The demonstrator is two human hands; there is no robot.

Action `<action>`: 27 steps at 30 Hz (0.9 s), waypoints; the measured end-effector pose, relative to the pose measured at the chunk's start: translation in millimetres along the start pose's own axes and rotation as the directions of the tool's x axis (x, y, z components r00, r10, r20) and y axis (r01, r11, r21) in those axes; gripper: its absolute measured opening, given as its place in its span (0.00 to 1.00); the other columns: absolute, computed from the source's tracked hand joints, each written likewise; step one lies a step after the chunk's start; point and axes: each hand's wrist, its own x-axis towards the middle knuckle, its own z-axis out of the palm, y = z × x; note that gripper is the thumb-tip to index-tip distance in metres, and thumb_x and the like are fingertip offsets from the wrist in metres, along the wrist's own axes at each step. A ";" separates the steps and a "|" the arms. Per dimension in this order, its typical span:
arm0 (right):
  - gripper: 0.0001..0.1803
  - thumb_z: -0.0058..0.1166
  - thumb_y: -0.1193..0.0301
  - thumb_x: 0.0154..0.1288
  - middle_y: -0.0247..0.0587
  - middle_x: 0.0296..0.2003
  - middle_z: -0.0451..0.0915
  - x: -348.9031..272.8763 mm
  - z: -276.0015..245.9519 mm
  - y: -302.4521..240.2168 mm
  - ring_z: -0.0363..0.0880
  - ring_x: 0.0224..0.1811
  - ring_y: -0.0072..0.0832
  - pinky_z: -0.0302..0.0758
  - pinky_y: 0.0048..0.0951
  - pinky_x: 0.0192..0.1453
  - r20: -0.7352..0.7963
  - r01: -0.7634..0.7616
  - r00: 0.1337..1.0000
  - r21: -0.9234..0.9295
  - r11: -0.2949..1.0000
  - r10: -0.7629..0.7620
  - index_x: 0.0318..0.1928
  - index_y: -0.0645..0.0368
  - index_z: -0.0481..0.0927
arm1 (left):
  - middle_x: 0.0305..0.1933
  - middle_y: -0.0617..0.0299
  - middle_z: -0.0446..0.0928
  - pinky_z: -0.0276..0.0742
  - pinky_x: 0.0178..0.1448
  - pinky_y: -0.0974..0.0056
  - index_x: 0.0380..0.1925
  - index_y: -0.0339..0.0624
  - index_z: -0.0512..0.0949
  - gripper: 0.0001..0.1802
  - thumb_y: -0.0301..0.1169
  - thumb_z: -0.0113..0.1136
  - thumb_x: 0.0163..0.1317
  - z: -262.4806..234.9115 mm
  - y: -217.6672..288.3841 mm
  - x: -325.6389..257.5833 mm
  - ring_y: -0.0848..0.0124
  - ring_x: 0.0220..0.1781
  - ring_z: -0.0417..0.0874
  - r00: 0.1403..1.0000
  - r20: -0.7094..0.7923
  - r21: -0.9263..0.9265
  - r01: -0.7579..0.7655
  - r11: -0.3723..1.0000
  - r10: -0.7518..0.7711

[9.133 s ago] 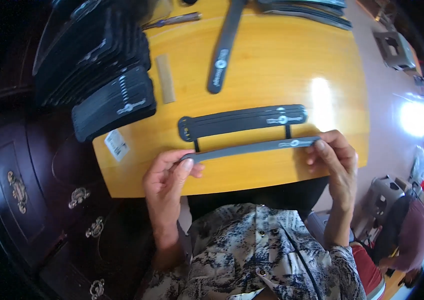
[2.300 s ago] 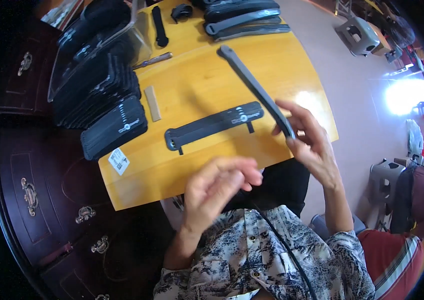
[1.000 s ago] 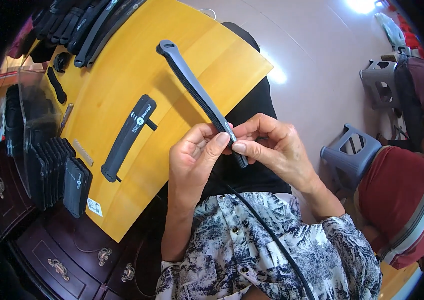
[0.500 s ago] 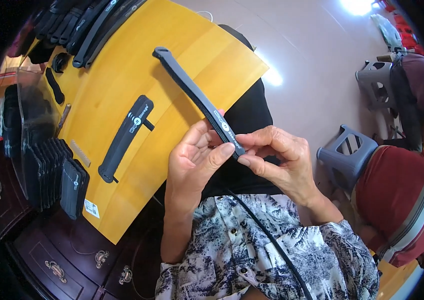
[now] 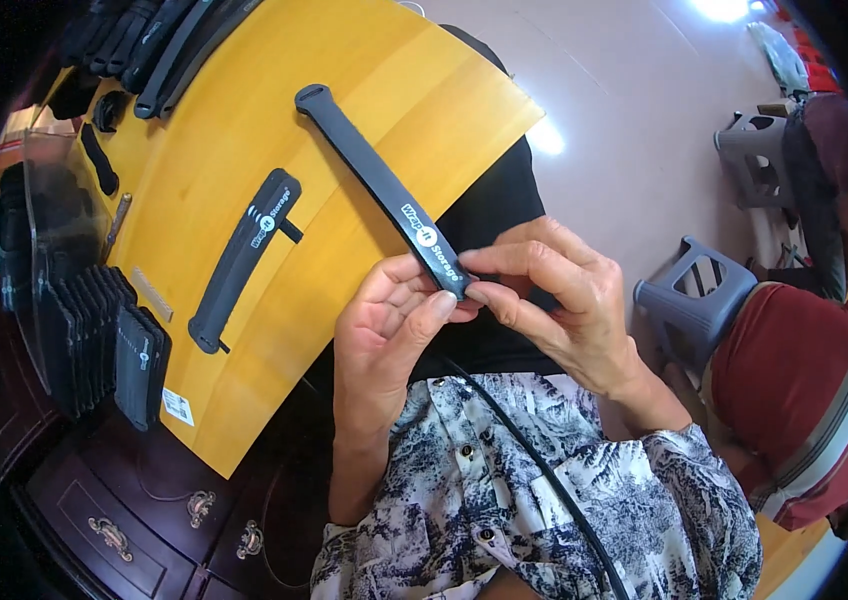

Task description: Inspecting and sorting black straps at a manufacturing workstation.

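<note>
While the black strap [image 5: 372, 172] slants out over the yellow table [image 5: 464, 110], the left hand [image 5: 384, 320] pinches its near end between thumb and curled fingers — presumably steadying it — and the right hand [image 5: 569, 290] pinches the tip

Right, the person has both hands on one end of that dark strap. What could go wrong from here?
The left hand and right hand grip the held strap only near one end, past the table edge; a slip might drop it. Its far end extends over the table, so a swing could nudge the lying strap. The small stack near the table's left edge might topple if bumped.
</note>
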 end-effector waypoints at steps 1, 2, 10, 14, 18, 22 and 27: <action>0.11 0.62 0.75 0.55 0.42 0.34 0.79 1.6 1.7 0.0 0.79 0.31 0.31 0.76 0.28 0.32 -0.038 0.049 0.998 -0.034 0.998 -0.050 0.40 0.63 0.82 | 0.47 0.50 0.77 0.79 0.51 0.66 0.51 0.27 0.67 0.16 0.21 0.54 0.64 -0.6 -0.2 -0.6 0.69 0.47 0.80 1.000 -0.001 0.005 -0.024 1.000 0.024; 0.11 0.62 0.75 0.55 0.42 0.34 0.79 2.8 1.6 1.5 0.79 0.31 0.31 0.76 0.28 0.32 -0.038 0.049 0.998 -0.034 0.998 -0.051 0.40 0.63 0.82 | 0.47 0.50 0.77 0.79 0.51 0.66 0.51 0.27 0.67 0.16 0.21 0.54 0.64 -0.4 -1.1 -1.5 0.69 0.47 0.80 1.000 -0.001 0.005 -0.024 1.000 0.024; 0.14 0.62 0.75 0.52 0.41 0.36 0.79 7.4 7.2 6.7 0.78 0.36 0.33 0.78 0.29 0.38 0.057 0.280 0.960 -0.206 0.938 -0.274 0.42 0.62 0.81 | 0.46 0.46 0.77 0.79 0.54 0.65 0.47 0.25 0.69 0.13 0.16 0.54 0.63 7.8 -10.9 -7.2 0.67 0.45 0.82 0.944 -0.170 0.098 -0.270 0.958 0.283; 0.13 0.64 0.76 0.52 0.41 0.35 0.81 11.5 8.9 5.5 0.80 0.34 0.30 0.77 0.27 0.35 0.048 0.297 0.955 -0.177 0.938 -0.293 0.41 0.61 0.83 | 0.46 0.45 0.78 0.80 0.54 0.65 0.46 0.24 0.70 0.12 0.14 0.54 0.61 4.6 -12.0 -10.0 0.67 0.45 0.82 0.936 -0.182 0.091 -0.290 0.953 0.302; 0.11 0.63 0.75 0.53 0.42 0.35 0.80 11.6 11.2 8.6 0.80 0.34 0.33 0.78 0.29 0.36 0.058 0.272 0.962 -0.162 0.949 -0.266 0.39 0.63 0.82 | 0.45 0.48 0.79 0.81 0.50 0.67 0.41 0.25 0.76 0.09 0.14 0.57 0.60 7.5 -18.1 -9.5 0.68 0.42 0.82 0.896 -0.245 0.237 -0.315 0.919 0.371; 0.09 0.61 0.74 0.55 0.43 0.33 0.80 13.4 12.8 10.0 0.80 0.35 0.35 0.79 0.32 0.38 0.060 0.222 0.974 -0.080 0.972 -0.218 0.36 0.64 0.80 | 0.41 0.50 0.81 0.81 0.45 0.69 0.37 0.29 0.80 0.08 0.15 0.61 0.57 2.4 -22.9 -9.3 0.70 0.39 0.83 0.818 -0.188 0.561 -0.365 0.743 0.544; 0.07 0.60 0.74 0.56 0.44 0.32 0.79 13.5 14.7 11.9 0.80 0.35 0.37 0.78 0.33 0.38 0.066 0.196 0.979 -0.072 0.978 -0.191 0.34 0.64 0.80 | 0.39 0.50 0.82 0.81 0.43 0.70 0.36 0.30 0.80 0.08 0.16 0.63 0.56 3.4 -22.8 -7.6 0.70 0.39 0.84 0.787 -0.153 0.663 -0.367 0.653 0.598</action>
